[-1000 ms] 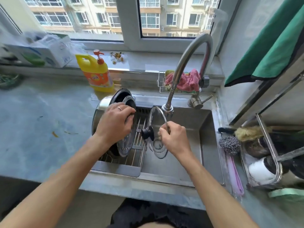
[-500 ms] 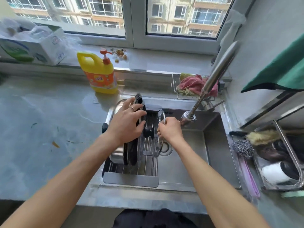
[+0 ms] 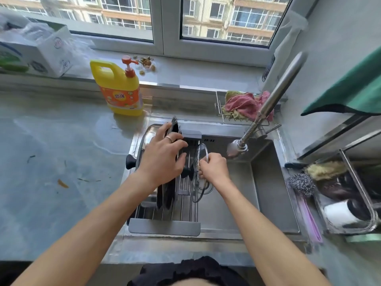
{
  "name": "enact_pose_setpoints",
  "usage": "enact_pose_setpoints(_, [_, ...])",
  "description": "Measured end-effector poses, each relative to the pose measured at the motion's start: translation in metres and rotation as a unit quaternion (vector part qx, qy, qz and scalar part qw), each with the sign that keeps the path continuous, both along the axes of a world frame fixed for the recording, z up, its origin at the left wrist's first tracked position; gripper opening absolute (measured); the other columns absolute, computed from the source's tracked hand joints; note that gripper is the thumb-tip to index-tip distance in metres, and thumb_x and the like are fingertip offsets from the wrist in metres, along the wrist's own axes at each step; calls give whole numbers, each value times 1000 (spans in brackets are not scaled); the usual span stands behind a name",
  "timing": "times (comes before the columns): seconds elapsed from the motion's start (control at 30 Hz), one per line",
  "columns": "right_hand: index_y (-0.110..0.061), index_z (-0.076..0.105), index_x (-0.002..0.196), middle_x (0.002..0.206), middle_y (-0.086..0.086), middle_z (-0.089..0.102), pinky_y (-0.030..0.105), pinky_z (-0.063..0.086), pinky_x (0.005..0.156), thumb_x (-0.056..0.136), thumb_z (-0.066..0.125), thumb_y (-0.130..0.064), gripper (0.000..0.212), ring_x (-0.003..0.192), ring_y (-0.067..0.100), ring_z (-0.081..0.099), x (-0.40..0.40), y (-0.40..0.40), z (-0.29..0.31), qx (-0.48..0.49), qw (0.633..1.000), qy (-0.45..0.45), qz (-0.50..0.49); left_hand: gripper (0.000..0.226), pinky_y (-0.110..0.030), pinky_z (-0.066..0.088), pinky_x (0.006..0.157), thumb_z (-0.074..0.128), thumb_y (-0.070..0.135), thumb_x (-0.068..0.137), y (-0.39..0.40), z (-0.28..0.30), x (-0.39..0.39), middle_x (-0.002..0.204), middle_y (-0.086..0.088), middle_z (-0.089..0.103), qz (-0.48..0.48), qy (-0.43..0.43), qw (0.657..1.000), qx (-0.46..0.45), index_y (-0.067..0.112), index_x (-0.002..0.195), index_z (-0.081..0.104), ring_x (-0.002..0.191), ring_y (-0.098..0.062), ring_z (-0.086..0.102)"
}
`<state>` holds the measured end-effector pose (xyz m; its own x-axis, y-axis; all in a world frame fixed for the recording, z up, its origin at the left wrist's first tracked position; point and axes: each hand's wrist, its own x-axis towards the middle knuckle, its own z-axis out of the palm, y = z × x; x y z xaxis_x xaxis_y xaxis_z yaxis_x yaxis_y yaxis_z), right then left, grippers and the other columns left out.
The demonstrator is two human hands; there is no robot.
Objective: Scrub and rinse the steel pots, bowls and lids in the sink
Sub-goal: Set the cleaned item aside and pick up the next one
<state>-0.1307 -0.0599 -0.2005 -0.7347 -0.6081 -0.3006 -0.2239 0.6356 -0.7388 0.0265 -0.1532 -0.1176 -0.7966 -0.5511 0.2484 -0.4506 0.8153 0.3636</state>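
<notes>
Head view shows me both bare hands over the sink (image 3: 272,195). My left hand (image 3: 162,159) lies with fingers spread and fairly straight against a dark lid (image 3: 168,195) standing on edge in the rack (image 3: 165,226) at the sink's left side; a ring sits on one finger. Behind that lid a steel pot (image 3: 144,141) leans on its side, its black handle (image 3: 130,162) poking left. My right hand (image 3: 214,168) is curled around the rim of a glass lid (image 3: 198,182), pinching it upright on the rack's right edge, black knob (image 3: 186,171) facing left toward the dark lid. The two lids stand near each other, apart. The faucet (image 3: 268,108) slants down from the right, its head just right of my right hand; I cannot tell whether water runs. A yellow soap bottle (image 3: 119,89) stands on the counter (image 3: 51,151) behind the sink, a pink cloth (image 3: 243,104) lies in a wire basket, and a steel scourer (image 3: 302,182) rests right of the sink.
</notes>
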Motion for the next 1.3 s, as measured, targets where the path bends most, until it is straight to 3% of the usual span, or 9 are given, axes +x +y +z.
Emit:
enact_pose_setpoints(0.2, [-17,59,75,71,6,69,48,60,64,74,45,-33,21,69,27,69,-1,16,-7,-18,999,-23,-13,27,-50,37,113,70,24,89,1,0,2,124,0,68,6,-2,1000,21,15,114,75,147,-33,30])
enact_pose_setpoints(0.33, [-6,55,75,74,18,71,45,61,61,88,56,-20,19,51,13,68,3,27,15,-36,998,-42,-21,23,-48,43,108,69,25,90,3,1,3,122,2,69,7,15,999,33,16,111,75,148,-31,30])
enact_pose_setpoints(0.5, [1,58,81,71,12,72,47,60,68,86,64,-32,33,55,14,69,1,33,23,-41,998,-48,-21,23,-50,40,113,71,22,90,5,6,4,123,-3,70,4,29,999,37,13,110,75,146,-34,36])
enact_pose_setpoints(0.6, [-7,62,80,66,2,72,46,59,73,82,65,-37,30,66,18,71,-1,37,27,-28,999,-40,-12,20,-52,38,114,71,18,89,7,11,7,118,-6,71,5,55,998,1,11,107,76,140,-37,45])
enact_pose_setpoints(0.7, [-21,66,75,70,-5,71,44,60,74,73,66,-45,24,73,16,71,-3,48,34,-29,999,-21,-22,21,-51,45,107,67,18,87,18,20,7,110,-6,74,-19,82,996,-28,11,104,77,124,-35,58])
enact_pose_setpoints(0.83, [-23,65,77,76,-5,70,31,55,77,78,69,-33,11,78,15,69,-6,66,50,-7,1000,23,3,23,-44,56,89,63,18,86,39,34,-3,100,-4,76,-81,66,994,12,13,105,77,98,-29,69])
enact_pose_setpoints(0.9, [-21,67,82,78,-6,68,20,49,70,81,70,-27,7,79,12,65,-9,75,63,-5,999,45,10,23,-40,56,80,62,17,90,42,39,-12,100,-1,75,-87,38,994,58,16,110,75,94,-27,69])
enact_pose_setpoints(1.0, [-19,68,90,80,-7,66,7,38,62,83,70,-22,9,78,7,60,-16,92,80,-10,997,79,3,25,-37,55,80,58,19,95,40,44,-32,103,4,73,-102,-34,991,84,22,116,70,97,-21,65])
enact_pose_setpoints(1.3, [-17,67,92,74,-7,67,26,49,72,83,68,-19,9,76,14,62,-21,155,108,24,984,158,-76,20,-37,56,79,57,23,92,55,41,-80,97,8,74,-181,-122,971,98,28,108,70,90,-21,67])
